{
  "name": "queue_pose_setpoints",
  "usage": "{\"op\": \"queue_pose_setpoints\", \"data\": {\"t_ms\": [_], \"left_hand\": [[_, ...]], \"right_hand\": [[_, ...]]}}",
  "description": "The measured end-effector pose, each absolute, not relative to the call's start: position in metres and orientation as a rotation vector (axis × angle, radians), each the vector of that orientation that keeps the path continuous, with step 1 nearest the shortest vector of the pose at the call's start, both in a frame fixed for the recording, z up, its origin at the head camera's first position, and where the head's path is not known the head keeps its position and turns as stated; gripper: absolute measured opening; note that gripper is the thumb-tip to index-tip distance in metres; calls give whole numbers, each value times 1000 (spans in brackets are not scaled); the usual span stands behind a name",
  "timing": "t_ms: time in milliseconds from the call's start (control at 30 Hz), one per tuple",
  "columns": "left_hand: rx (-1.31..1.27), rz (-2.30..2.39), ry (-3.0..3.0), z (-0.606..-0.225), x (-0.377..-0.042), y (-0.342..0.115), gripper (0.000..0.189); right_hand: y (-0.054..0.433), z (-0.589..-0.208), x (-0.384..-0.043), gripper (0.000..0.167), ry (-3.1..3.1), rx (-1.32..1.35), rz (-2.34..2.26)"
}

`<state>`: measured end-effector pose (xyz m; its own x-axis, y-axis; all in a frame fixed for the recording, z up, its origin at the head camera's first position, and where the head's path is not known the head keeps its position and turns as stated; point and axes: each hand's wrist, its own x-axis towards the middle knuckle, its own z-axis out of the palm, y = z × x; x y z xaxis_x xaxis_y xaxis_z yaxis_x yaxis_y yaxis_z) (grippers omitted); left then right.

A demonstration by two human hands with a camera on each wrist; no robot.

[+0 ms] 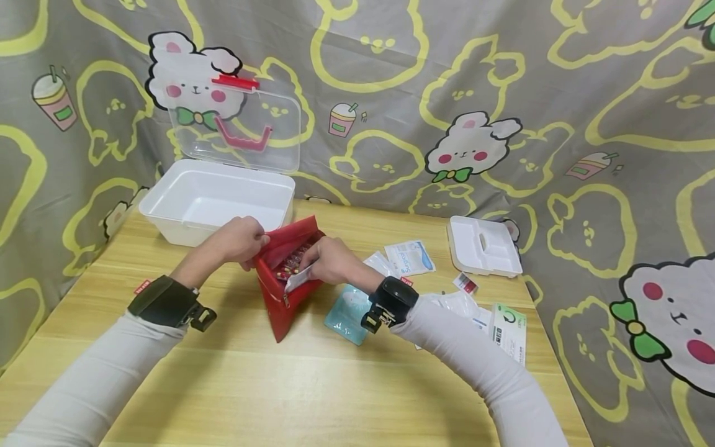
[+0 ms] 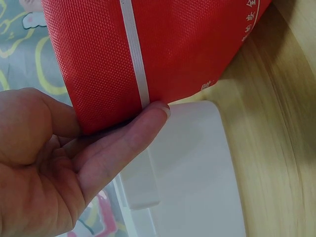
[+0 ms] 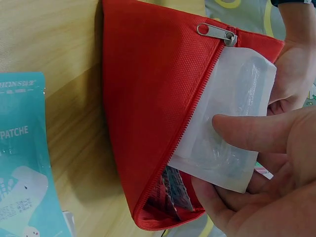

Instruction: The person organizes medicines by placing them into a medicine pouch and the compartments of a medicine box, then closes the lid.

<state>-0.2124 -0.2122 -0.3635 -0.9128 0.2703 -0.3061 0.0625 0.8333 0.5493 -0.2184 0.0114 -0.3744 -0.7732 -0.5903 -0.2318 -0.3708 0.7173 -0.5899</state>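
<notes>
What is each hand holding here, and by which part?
The left hand grips the red pouch by an edge near its opening; the right hand pinches the white packet, thumb near the middle of its face.

We are seeing long pale sleeves [image 1: 106, 379]. We are noticing black wrist straps [image 1: 159, 301] with small cameras [image 1: 203, 318] and red tags [image 1: 143, 287].

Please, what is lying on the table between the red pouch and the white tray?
In the head view, a white packet and a Surgical packet lie between the pouch and the tray.
</notes>
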Motion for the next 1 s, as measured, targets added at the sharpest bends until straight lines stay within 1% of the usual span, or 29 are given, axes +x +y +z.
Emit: {"op": "queue_pose_setpoints", "data": {"t_ms": [600, 833, 1000], "left_hand": [[228, 790, 2635, -365, -211, -212, 30], [228, 793, 2631, -364, -211, -213, 30], [232, 793, 2627, -364, -211, -213, 30]], "right_hand": [[6, -383, -213, 20, 2540, -773, -721], [8, -382, -212, 18, 2540, -762, -710], [10, -380, -214, 24, 2552, -746, -712]]}}
